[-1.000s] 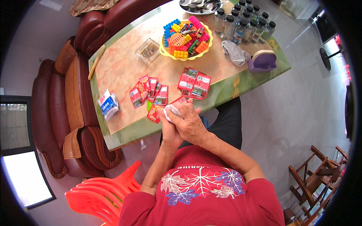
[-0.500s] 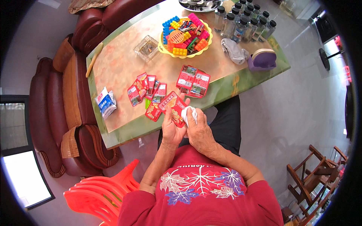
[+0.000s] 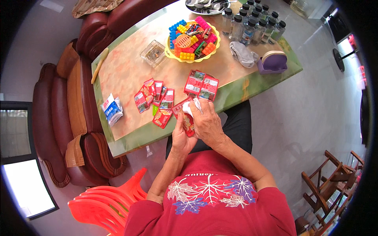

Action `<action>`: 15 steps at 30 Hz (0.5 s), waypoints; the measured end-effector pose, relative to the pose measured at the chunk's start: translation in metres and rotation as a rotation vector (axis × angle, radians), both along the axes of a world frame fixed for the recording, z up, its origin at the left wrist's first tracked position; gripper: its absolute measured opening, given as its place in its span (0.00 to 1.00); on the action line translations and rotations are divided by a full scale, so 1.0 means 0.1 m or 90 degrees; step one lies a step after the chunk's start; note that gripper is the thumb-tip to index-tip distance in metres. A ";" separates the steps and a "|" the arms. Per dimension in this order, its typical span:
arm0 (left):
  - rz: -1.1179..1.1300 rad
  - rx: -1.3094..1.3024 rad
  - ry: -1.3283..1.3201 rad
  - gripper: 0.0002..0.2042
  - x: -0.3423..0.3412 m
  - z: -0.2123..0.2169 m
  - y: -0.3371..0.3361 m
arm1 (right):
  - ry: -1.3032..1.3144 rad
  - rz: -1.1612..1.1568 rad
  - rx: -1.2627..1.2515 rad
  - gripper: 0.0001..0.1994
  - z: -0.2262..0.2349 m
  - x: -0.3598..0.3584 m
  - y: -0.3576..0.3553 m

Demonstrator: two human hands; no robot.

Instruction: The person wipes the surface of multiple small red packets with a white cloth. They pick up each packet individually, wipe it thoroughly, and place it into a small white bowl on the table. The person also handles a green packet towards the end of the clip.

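Your left hand (image 3: 182, 137) now grips a red packet (image 3: 188, 122) lifted off the table (image 3: 126, 78), while your right hand (image 3: 206, 124) clenches white cloth (image 3: 191, 106) against it, wiping.

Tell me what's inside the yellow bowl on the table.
The yellow bowl holds a heap of coloured plastic building blocks, with a round orange piece among them. Whatever lies underneath the heap is covered.

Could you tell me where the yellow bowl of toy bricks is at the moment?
In the head view the yellow bowl of toy bricks stands at the table's far side, between the glass ashtray on its left and the cluster of water bottles on its right.
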State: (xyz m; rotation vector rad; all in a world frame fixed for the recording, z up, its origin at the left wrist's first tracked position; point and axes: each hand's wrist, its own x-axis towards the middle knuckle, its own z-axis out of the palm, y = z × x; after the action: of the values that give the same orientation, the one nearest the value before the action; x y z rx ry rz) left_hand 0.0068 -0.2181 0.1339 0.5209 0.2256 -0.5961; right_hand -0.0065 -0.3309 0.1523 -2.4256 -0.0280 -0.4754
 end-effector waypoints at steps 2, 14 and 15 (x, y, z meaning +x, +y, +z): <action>0.015 0.002 0.020 0.26 0.01 0.08 -0.04 | -0.019 -0.012 -0.010 0.19 0.03 0.05 0.03; -0.108 -0.006 -0.045 0.42 0.07 0.12 0.05 | -0.057 0.192 0.075 0.20 -0.07 -0.29 0.05; -0.086 0.008 -0.017 0.40 0.06 0.08 0.04 | -0.074 0.165 0.057 0.20 -0.07 -0.21 0.05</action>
State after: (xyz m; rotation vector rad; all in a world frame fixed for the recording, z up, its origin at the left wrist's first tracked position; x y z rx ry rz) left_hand 0.0125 -0.2142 0.1423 0.5588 0.1699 -0.7187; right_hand -0.0276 -0.3260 0.1455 -2.2630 -0.3593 -0.4862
